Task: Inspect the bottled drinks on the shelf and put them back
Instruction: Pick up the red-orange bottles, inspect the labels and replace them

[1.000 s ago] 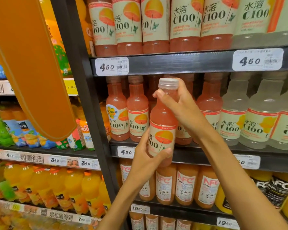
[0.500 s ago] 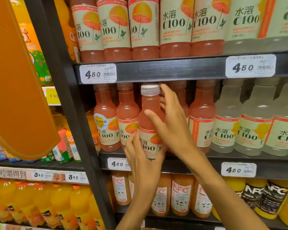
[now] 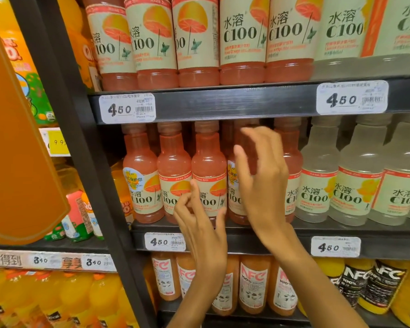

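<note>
Head view: the pink bottle (image 3: 208, 171) stands upright in the front row of the middle shelf (image 3: 246, 242), third from the left among the pink C100 drinks, its long axis vertical and its label facing out. Neither hand has a grip on it. The left hand (image 3: 199, 218) sits low in front of its label, fingers loosely spread, one fingertip up against the lower label; whether that finger actually touches the bottle I cannot tell. The right hand (image 3: 260, 176) is higher and to the right, blurred, fingers loose and apart, holding nothing. It covers most of the neighbouring bottle (image 3: 233, 185), the fourth in the row, of which only the left strip of the label shows.

The relation that matters: every bottle here is upright and packed shoulder to shoulder, so any next pick probably has to come straight out toward the person, not sideways. The right hand is the nearer one to the fourth bottle, lying at neck and shoulder height directly in front of it; the left is nearer to the third. The clear C100 bottles (image 3: 317, 181) stand further right on the same shelf.
</note>
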### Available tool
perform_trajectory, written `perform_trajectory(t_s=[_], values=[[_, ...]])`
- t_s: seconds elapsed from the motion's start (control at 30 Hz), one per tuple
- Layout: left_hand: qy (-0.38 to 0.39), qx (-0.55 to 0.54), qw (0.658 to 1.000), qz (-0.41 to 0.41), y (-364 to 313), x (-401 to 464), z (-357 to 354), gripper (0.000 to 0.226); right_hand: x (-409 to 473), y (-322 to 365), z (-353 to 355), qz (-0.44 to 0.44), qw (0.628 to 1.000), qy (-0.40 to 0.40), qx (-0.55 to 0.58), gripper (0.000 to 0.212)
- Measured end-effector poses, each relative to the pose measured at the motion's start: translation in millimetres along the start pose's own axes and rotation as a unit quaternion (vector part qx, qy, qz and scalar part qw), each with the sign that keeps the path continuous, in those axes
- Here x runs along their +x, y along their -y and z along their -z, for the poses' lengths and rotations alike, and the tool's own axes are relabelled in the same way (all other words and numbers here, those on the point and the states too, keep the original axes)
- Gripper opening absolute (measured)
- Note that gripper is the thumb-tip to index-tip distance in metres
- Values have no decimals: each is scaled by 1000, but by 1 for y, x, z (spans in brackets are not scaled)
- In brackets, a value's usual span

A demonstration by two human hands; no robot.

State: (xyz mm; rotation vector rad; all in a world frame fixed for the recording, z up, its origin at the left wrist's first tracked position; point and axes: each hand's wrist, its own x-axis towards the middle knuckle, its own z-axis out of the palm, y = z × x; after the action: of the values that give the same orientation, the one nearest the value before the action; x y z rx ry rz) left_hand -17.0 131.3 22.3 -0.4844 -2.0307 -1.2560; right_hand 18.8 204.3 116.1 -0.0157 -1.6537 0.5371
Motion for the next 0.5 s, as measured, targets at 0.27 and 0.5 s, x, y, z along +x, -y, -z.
perform_trajectory(t_s=[0.27, 0.5], values=[[-2, 36, 999, -5, -2, 3, -9, 90, 13, -15, -13, -138, 981, 117, -71, 21], [28, -20, 999, 5, -1, -9, 4, 83, 14, -11, -13, -154, 983, 102, -7, 20]])
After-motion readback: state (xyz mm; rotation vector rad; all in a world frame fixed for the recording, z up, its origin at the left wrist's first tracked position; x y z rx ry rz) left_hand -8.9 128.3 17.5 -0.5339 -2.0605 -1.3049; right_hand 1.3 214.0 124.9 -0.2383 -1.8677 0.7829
